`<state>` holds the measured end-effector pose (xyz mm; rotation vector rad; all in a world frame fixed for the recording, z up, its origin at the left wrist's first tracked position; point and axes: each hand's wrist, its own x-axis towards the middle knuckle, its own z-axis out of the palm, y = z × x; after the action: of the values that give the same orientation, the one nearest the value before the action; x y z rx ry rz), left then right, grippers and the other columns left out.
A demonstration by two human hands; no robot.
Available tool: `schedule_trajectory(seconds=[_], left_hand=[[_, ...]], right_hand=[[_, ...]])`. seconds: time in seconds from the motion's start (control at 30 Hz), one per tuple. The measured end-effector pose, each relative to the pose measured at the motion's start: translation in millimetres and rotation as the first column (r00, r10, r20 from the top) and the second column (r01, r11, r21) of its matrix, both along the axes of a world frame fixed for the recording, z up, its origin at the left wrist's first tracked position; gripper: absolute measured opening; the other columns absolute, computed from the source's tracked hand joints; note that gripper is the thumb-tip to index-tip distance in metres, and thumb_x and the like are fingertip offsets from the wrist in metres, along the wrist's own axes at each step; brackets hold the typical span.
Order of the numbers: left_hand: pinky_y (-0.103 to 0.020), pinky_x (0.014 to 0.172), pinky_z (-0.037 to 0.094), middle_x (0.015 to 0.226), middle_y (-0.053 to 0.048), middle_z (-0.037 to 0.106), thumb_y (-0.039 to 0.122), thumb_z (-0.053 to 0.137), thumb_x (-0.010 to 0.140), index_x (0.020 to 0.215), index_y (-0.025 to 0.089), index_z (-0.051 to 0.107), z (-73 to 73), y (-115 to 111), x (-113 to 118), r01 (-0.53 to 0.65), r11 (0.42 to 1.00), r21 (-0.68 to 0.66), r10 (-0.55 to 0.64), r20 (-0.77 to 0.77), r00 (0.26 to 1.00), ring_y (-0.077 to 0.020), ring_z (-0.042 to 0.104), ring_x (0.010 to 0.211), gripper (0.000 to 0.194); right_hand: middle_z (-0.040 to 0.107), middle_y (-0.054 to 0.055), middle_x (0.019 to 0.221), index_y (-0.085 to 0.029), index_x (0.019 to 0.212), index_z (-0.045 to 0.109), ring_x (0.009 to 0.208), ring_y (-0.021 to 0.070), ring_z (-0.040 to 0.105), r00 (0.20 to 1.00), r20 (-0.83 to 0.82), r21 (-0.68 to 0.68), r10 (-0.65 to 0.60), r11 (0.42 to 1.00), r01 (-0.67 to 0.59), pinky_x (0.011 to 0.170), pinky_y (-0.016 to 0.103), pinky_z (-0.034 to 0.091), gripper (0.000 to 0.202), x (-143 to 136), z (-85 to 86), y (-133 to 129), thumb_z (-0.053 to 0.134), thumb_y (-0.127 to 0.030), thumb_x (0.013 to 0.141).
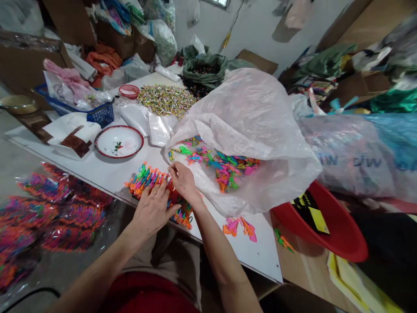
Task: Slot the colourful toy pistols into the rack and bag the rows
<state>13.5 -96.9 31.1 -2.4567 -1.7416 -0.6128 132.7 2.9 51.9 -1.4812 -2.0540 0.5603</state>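
A packed row of small colourful plastic pieces [148,176], orange, green, pink and blue, lies along the near edge of the white table. My left hand [153,206] rests across it, fingers stretched out and thumb apart, and covers part of the row. Just right of it, my right hand [183,180] is closed in a pinch above the row; what its fingers hold, if anything, is too small to make out. Beyond my right hand, a big white plastic bag [241,117] lies with its mouth towards me, showing loose pieces [224,167] of the same kind.
Several loose pink and orange pieces [240,228] lie right on the table. A red-rimmed enamel plate [119,142], clear bags [159,128] and a heap of small yellowish items [166,99] stand farther back. Filled packs [70,234] lie at lower left; a red basin [339,230] sits right.
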Motion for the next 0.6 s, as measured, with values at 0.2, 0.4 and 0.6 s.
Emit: schedule_trajectory(seconds=[0.2, 0.4, 0.6], left_hand=[[-0.050, 0.107, 0.037, 0.140, -0.017, 0.052, 0.052, 0.043, 0.094, 0.119, 0.011, 0.063, 6.6, 0.1, 1.1, -0.016, 0.996, -0.091, 0.014, -0.025, 1.000, -0.0290, 0.056, 0.122, 0.052], [-0.049, 0.105, 0.039, 0.139, -0.018, 0.052, 0.051, 0.042, 0.095, 0.120, 0.009, 0.062, 9.5, 1.5, 1.6, -0.012, 0.996, -0.089, 0.009, -0.035, 0.999, -0.0283, 0.057, 0.120, 0.053], [-0.049, 0.104, 0.039, 0.137, -0.017, 0.054, 0.050, 0.043, 0.094, 0.117, 0.010, 0.064, 8.8, 0.5, 1.9, -0.028, 0.996, -0.090, 0.027, -0.018, 0.999, -0.0294, 0.057, 0.119, 0.050]], right_hand=[[0.064, 0.001, 0.078, -0.019, 0.084, 0.059, 0.070, 0.0159, 0.056, 0.997, 0.013, -0.019, -0.077, 0.997, 0.077, 0.066, 0.025, 0.037, 0.013, 0.0, -1.0, 0.4, 0.048, -0.022, 0.092], [0.063, 0.001, 0.074, -0.020, 0.082, 0.057, 0.068, 0.0158, 0.055, 0.998, 0.013, -0.078, -0.068, 0.995, 0.069, 0.064, 0.025, 0.037, 0.013, 1.1, 4.9, 3.9, 0.048, -0.023, 0.091], [0.062, 0.002, 0.078, -0.019, 0.084, 0.056, 0.071, 0.0156, 0.056, 0.997, -0.070, 0.009, 0.030, 1.000, -0.029, 0.067, 0.025, 0.039, 0.014, 1.0, 2.8, -1.5, 0.046, -0.025, 0.092]])
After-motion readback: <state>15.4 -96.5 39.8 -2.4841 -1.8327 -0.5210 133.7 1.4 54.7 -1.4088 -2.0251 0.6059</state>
